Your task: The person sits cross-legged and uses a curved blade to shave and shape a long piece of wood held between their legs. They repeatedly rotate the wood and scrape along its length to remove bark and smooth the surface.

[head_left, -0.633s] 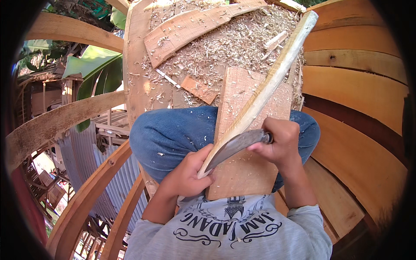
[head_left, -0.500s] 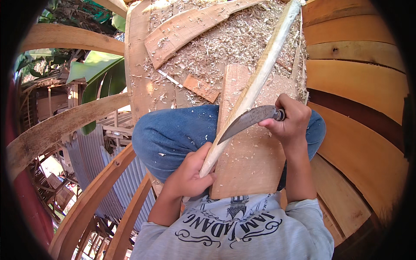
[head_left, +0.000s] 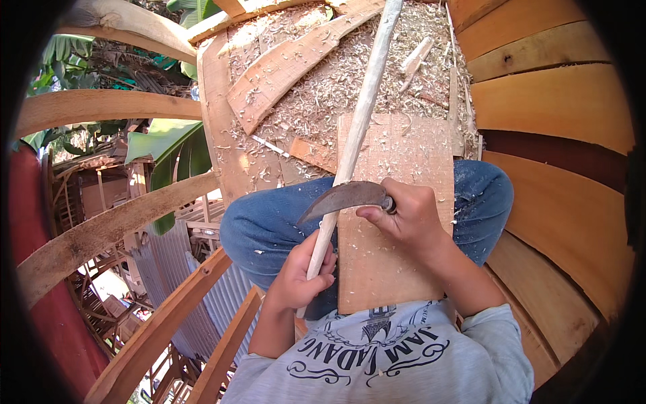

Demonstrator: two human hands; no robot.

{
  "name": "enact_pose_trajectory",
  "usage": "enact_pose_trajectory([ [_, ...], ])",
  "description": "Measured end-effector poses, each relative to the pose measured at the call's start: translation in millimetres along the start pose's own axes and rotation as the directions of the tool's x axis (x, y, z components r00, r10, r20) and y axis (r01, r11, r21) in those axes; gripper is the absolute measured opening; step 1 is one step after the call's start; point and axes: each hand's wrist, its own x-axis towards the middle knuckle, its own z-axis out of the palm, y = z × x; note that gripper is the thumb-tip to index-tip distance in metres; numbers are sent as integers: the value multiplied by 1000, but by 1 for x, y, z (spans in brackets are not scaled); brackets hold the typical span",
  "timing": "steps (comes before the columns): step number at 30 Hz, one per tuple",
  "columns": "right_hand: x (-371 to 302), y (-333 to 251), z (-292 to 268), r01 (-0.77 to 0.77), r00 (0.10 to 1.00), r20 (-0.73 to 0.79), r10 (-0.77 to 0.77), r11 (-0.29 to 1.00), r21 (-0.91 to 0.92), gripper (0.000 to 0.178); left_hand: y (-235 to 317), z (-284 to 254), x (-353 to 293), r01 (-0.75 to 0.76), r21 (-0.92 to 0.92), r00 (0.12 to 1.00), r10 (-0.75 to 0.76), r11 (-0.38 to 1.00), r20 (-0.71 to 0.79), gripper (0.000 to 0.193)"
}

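A long pale wooden pole slants across my lap, its far end leaning away over the shavings. My left hand is wrapped round its near end. In my right hand is a curved machete, gripped by its dark handle. The blade lies across the pole a little beyond my left hand, its tip pointing left. Beneath, a flat wooden board rests between my legs, reaching from my shirt to the shavings. My fingers hide most of the handle.
Wood shavings cover the planks ahead. On them lie a shaped plank, a small offcut and a wood chunk. Curved planking rises on the right. Bare curved ribs stand at the left, with corrugated sheets below.
The pole has swung to the left at its far end and stands steeper. My right hand and the machete have moved left and slightly nearer. My left hand still holds the near end.
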Motion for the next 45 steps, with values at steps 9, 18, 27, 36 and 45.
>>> enact_pose_trajectory([
  [9, 8, 9, -16, 44, 998, 53, -37, 988, -145, 46, 0, 2, 2, 5, -30, 1000, -4, 1000, 16, 31],
  [18, 9, 2, -14, 93, 992, 87, -94, 995, 18, 43, 2, 3, 2, -16, 1, 1000, 16, 1000, 24, 29],
  [27, 0, -1, -8, 277, 953, 147, -265, 959, -63, 42, -4, 2, 0, 14, -26, 1000, -14, 1000, 19, 30],
  [36, 2, -5, -9, 439, 874, 248, -419, 898, -28, 40, -9, -4, -6, 13, -141, 998, -5, 990, 60, 31],
  [45, 14, -2, -23, 450, 865, 277, -419, 891, -55, 39, -9, -3, -1, 10, -122, 998, -2, 992, 67, 32],
])
